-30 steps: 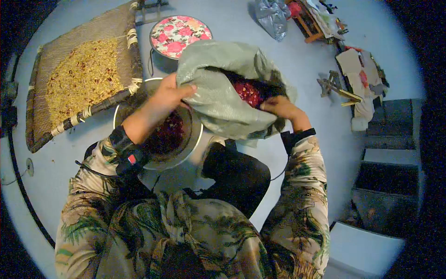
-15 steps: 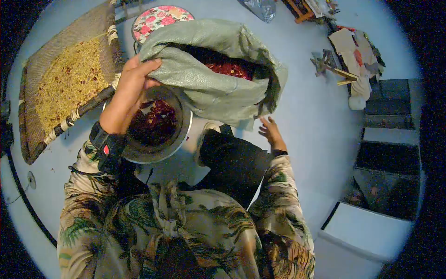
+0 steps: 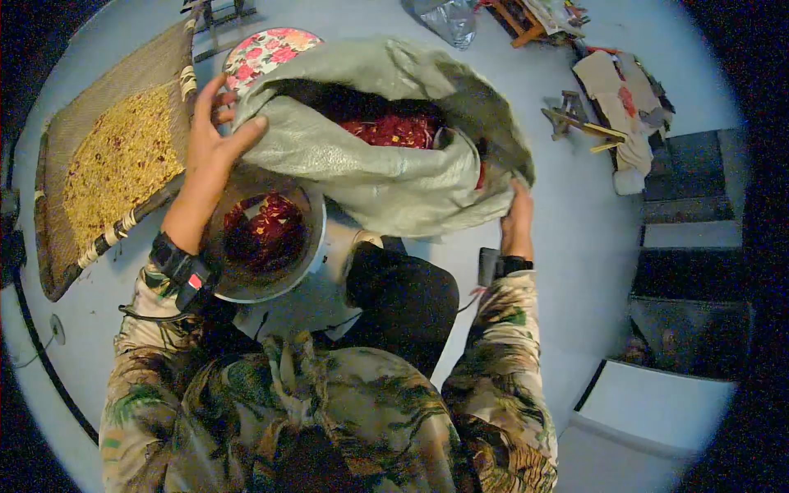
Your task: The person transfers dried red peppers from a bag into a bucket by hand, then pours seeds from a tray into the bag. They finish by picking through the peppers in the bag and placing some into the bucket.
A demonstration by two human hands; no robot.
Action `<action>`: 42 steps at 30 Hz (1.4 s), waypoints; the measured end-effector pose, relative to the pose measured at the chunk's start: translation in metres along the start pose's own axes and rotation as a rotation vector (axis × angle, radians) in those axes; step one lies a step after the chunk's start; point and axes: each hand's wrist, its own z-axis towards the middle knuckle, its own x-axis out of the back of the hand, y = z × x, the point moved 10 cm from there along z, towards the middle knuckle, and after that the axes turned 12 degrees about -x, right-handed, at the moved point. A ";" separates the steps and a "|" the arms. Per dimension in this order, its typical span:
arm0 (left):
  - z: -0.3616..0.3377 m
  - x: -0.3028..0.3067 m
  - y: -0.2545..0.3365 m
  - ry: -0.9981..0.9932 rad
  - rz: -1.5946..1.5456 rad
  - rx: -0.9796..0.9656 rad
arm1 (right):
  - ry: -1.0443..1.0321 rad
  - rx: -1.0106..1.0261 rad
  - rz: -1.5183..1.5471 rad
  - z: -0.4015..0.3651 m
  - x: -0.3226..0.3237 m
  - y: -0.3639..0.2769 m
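A large pale green woven sack (image 3: 386, 193) lies across the upper middle with its mouth spread open, and dark red dried pieces (image 3: 390, 131) show inside. At the sack's left edge, my left hand (image 3: 209, 152) has its thumb over the rim and its fingers curled by the outer side. My right hand (image 3: 518, 218) grips the right edge, its fingers partly hidden by the fabric. Below the sack's left part stands a round metal basin (image 3: 316, 259) containing more dark red pieces (image 3: 265, 230).
A framed mesh tray (image 3: 62, 148) with yellow, red-flecked material lies at left. Behind the sack is a floral round stool (image 3: 275, 49). A plastic bag (image 3: 448, 20), a cloth-covered pile (image 3: 608, 90) and a white box (image 3: 649, 403) stand farther off.
My right hand has risen from below the sack and taken hold of its right edge. My left hand has shifted left, its fingers more visible. The sack's mouth is wider, its right side farther right.
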 end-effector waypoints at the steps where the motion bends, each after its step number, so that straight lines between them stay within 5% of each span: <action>1: 0.003 0.000 0.005 -0.004 -0.002 -0.027 | 0.042 0.017 0.007 -0.015 -0.006 -0.037; 3: 0.011 -0.002 0.010 -0.073 0.070 -0.079 | -0.100 0.093 -0.305 -0.003 -0.015 -0.100; 6: 0.000 -0.026 -0.003 -0.175 -0.020 0.110 | -0.120 0.394 -0.341 0.001 -0.035 -0.181; 7: -0.004 -0.030 0.003 -0.245 0.170 0.048 | -0.102 0.444 -0.366 -0.008 -0.054 -0.201; 11: -0.040 -0.069 -0.007 -0.475 0.073 0.016 | -0.021 0.667 -0.577 -0.048 -0.129 -0.263; 13: -0.053 -0.080 -0.007 -0.585 -0.046 0.049 | 0.025 0.652 -0.605 -0.029 -0.127 -0.270; 16: -0.051 -0.060 -0.001 -0.484 -0.108 0.123 | 0.263 0.720 -0.687 -0.012 -0.110 -0.293; 17: -0.048 -0.060 0.004 -0.429 -0.333 0.136 | 0.081 0.702 -0.425 -0.007 -0.112 -0.291; 20: -0.040 -0.057 -0.012 -0.384 -0.386 0.205 | -0.114 0.831 -0.416 -0.033 -0.171 -0.288; 25: -0.031 -0.048 -0.016 -0.277 -0.535 0.266 | -0.007 1.586 -1.050 -0.225 -0.306 -0.221; 27: -0.029 -0.047 -0.014 -0.273 -0.608 0.299 | -0.411 1.375 -1.003 -0.220 -0.332 -0.166; 28: -0.029 -0.047 -0.013 -0.273 -0.645 0.313 | -0.593 0.851 -1.138 -0.192 -0.342 -0.118; 29: -0.031 -0.046 -0.012 -0.255 -0.724 0.386 | -0.774 0.856 -1.199 -0.195 -0.348 -0.083; 30: -0.032 -0.044 -0.011 -0.234 -0.803 0.458 | -0.839 0.852 -1.286 -0.178 -0.343 -0.042; 33: -0.033 -0.047 -0.015 -0.215 -1.122 0.521 | -0.776 0.200 -1.899 -0.125 -0.269 0.053; 34: -0.033 -0.051 -0.021 -0.213 -1.244 0.515 | -0.822 0.067 -1.859 -0.092 -0.231 0.090; 35: -0.046 -0.075 -0.057 -0.130 -1.390 0.707 | -0.880 0.047 -1.838 -0.104 -0.229 0.087; 39: -0.058 -0.092 -0.078 0.045 -1.348 0.804 | -0.889 -0.012 -1.904 -0.086 -0.218 0.085; 42: -0.052 -0.077 -0.070 0.012 -1.254 0.761 | -1.035 0.160 -1.698 -0.107 -0.273 0.042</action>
